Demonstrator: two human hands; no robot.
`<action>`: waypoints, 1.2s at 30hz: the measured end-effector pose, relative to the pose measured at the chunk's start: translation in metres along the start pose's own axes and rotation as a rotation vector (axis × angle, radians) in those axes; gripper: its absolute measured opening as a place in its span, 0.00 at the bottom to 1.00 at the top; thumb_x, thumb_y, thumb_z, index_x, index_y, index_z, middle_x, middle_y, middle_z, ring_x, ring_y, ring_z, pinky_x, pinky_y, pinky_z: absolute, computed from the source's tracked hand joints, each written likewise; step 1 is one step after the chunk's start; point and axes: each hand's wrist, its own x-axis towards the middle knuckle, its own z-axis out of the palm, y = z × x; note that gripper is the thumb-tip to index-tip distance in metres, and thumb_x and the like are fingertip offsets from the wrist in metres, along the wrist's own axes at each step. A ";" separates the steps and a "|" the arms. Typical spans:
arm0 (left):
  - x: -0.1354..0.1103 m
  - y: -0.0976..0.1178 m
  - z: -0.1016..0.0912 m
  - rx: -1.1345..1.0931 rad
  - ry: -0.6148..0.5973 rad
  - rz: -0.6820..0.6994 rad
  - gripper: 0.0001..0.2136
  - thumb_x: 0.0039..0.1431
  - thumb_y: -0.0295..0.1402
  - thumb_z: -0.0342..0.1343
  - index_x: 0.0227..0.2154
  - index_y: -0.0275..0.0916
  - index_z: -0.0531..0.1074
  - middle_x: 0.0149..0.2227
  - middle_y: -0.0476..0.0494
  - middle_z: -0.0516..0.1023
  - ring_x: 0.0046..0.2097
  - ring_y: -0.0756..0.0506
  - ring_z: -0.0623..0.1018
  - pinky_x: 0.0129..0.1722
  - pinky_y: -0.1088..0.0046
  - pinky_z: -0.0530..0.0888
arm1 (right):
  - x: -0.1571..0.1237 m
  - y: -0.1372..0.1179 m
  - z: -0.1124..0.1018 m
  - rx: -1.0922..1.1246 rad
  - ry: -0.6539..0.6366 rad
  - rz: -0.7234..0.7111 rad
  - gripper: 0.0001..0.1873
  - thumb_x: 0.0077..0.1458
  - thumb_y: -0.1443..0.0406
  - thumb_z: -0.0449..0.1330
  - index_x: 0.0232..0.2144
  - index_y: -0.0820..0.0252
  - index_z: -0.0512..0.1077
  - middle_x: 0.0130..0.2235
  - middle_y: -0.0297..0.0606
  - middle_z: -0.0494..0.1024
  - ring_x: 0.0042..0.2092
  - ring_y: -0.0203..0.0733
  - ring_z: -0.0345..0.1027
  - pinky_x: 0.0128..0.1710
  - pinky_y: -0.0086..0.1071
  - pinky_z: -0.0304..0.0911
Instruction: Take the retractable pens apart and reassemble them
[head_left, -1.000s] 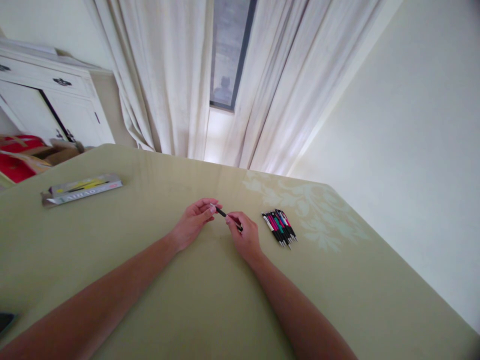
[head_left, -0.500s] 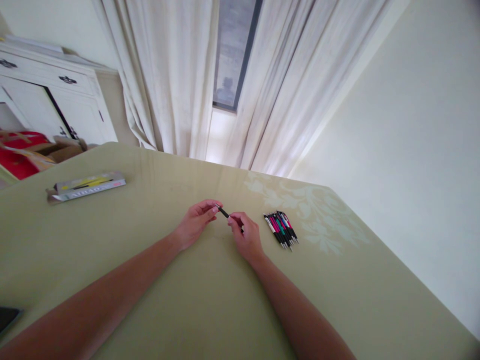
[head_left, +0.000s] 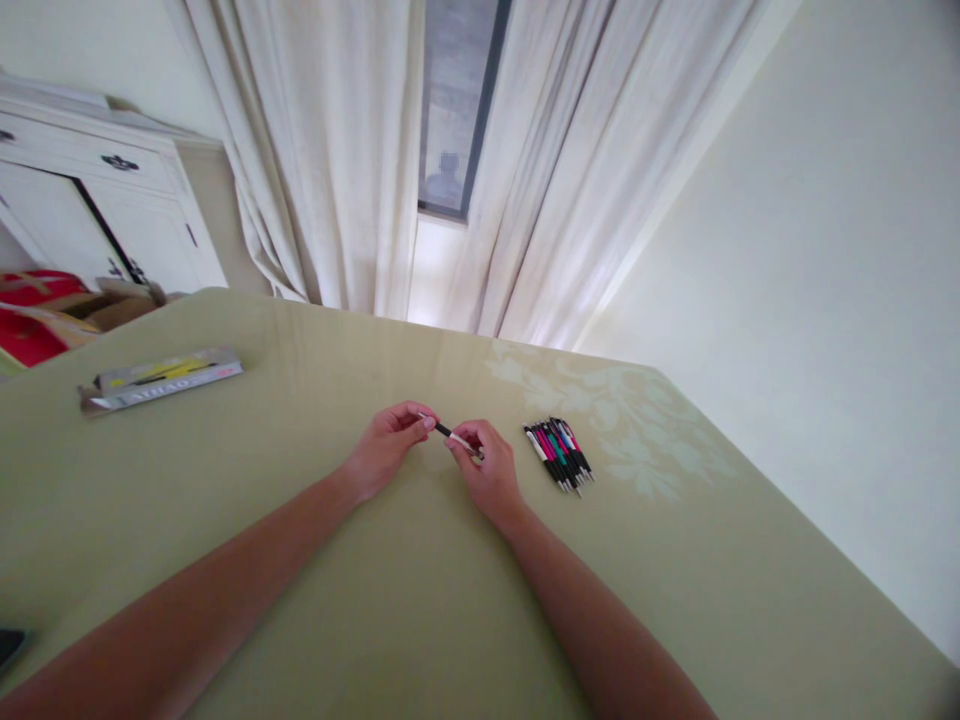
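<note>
Between my two hands, above the middle of the table, is a pen [head_left: 443, 430] with a black grip and a white barrel. My left hand [head_left: 391, 446] pinches its tip end between thumb and fingers. The fingers of my right hand [head_left: 487, 468] are closed on the white barrel, partly hiding it. To the right of that hand, several pens [head_left: 558, 455] with black grips and white, pink, green and blue barrels lie side by side in a bunch on the table.
The pale green table [head_left: 360, 600] has a leaf pattern at its right. An opened long box [head_left: 165, 378] with yellow inside lies at the left. A dark object [head_left: 10, 645] shows at the left edge. Curtains [head_left: 337, 150] and a white cabinet [head_left: 142, 200] stand behind.
My right hand's fingers have shifted on the pen, so more of its white barrel shows. My left hand now covers more of the tip. The whole view has moved slightly.
</note>
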 end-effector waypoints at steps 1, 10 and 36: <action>0.000 0.000 -0.001 0.005 -0.007 0.001 0.12 0.49 0.39 0.73 0.33 0.40 0.81 0.34 0.48 0.80 0.36 0.50 0.74 0.40 0.74 0.69 | 0.000 0.000 0.000 0.007 -0.005 0.007 0.07 0.63 0.60 0.61 0.38 0.57 0.73 0.36 0.36 0.79 0.36 0.39 0.73 0.38 0.29 0.66; 0.001 -0.001 0.000 -0.037 -0.007 -0.015 0.13 0.47 0.38 0.74 0.35 0.40 0.82 0.36 0.46 0.80 0.36 0.50 0.74 0.40 0.74 0.70 | -0.002 0.000 -0.001 0.010 -0.108 0.003 0.10 0.67 0.58 0.55 0.43 0.57 0.73 0.34 0.35 0.81 0.32 0.37 0.73 0.36 0.28 0.65; -0.001 0.000 0.000 0.008 0.005 0.000 0.13 0.47 0.40 0.73 0.35 0.41 0.83 0.36 0.46 0.81 0.35 0.50 0.74 0.41 0.72 0.71 | -0.001 -0.001 0.001 -0.034 -0.026 0.030 0.09 0.63 0.57 0.61 0.38 0.57 0.74 0.32 0.33 0.80 0.32 0.37 0.72 0.35 0.27 0.62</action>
